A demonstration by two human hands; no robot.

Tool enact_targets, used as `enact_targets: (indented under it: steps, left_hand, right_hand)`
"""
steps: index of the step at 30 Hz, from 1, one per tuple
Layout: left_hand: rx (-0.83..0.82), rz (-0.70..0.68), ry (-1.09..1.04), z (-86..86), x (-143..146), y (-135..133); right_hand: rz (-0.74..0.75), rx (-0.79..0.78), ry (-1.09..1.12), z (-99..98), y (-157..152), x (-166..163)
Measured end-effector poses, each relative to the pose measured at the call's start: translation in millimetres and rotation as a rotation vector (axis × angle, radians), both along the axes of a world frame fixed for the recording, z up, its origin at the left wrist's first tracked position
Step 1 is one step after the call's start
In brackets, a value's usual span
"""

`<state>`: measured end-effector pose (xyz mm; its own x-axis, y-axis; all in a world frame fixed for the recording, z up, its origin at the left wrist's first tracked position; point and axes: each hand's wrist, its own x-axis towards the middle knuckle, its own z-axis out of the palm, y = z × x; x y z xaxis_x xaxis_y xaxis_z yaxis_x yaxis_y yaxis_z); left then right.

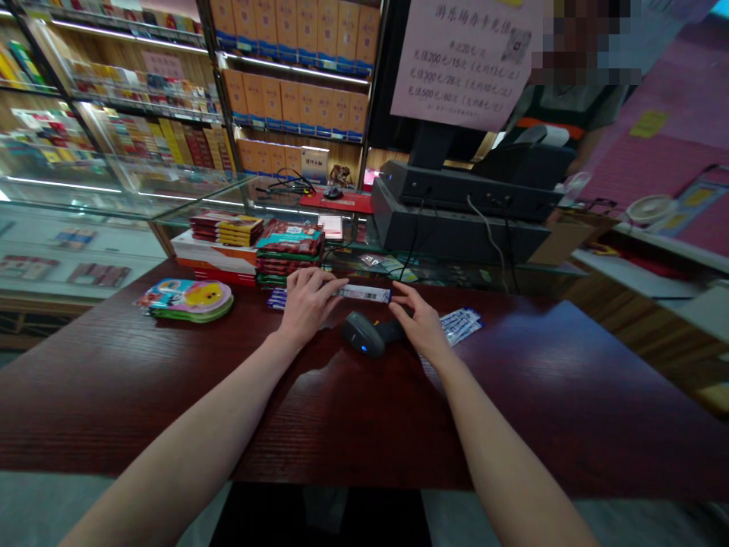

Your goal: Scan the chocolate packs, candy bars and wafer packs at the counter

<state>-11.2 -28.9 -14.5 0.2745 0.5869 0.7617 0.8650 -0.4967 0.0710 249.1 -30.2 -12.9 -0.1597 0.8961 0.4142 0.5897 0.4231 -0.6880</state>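
On the dark red wooden counter (171, 380) my left hand (307, 304) lies over a long narrow blue-and-white box (364, 293), fingers curled on its left part with the barcode side showing. My right hand (418, 323) rests on the handle of a black barcode scanner (364, 334), whose blue light glows, and its fingers reach toward the box's right end. The scanner lies on the counter just in front of the box.
Stacks of snack packets (288, 247) and flat boxes (219, 251) stand behind the hands, colourful round packets (187, 298) at left, small blue-white packets (461, 325) at right. A black till (461, 213) with a paper notice stands behind. Glass cases and stocked shelves fill the left; a person stands far right.
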Motion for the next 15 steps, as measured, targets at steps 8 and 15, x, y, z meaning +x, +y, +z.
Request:
enact_targets:
  steps: [8, 15]
  left_hand:
    - [-0.019, -0.044, 0.009, -0.1, 3.4, -1.7]
    - [-0.039, -0.041, 0.014, -1.5, 2.1, 0.1]
  right_hand:
    - [-0.060, -0.027, 0.098, -7.0, 10.1, -0.6]
    - [-0.027, -0.042, 0.120, -1.0, 5.5, -3.2]
